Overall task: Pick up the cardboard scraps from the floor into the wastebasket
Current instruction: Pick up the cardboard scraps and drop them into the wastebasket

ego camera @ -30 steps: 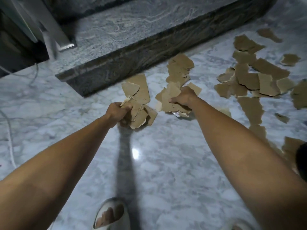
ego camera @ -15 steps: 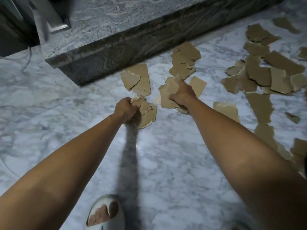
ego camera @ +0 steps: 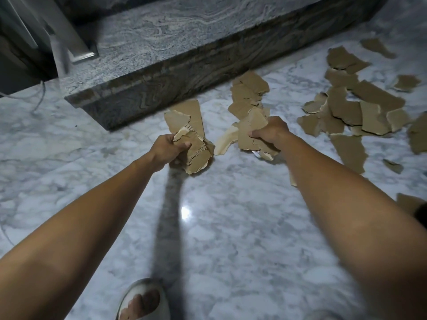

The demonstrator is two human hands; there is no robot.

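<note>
My left hand (ego camera: 167,147) grips a bunch of torn brown cardboard scraps (ego camera: 196,153) just above the marble floor. My right hand (ego camera: 269,131) grips a second bunch of scraps (ego camera: 250,131), with a pale piece hanging out on its left side. Two loose scraps (ego camera: 184,117) lie beyond my left hand near the step. A small pile (ego camera: 248,91) lies beyond my right hand. Several more scraps (ego camera: 351,107) are spread over the floor at the right. No wastebasket is in view.
A dark granite step (ego camera: 175,56) runs across the top of the view. A metal frame (ego camera: 69,42) stands at the upper left, and a thin cable (ego camera: 38,98) lies on the floor there. My foot in a white slipper (ego camera: 144,301) is at the bottom.
Both hands have kept their bunches of scraps and stayed close together. The view has shifted slightly, and the loose scraps on the floor lie as before.
</note>
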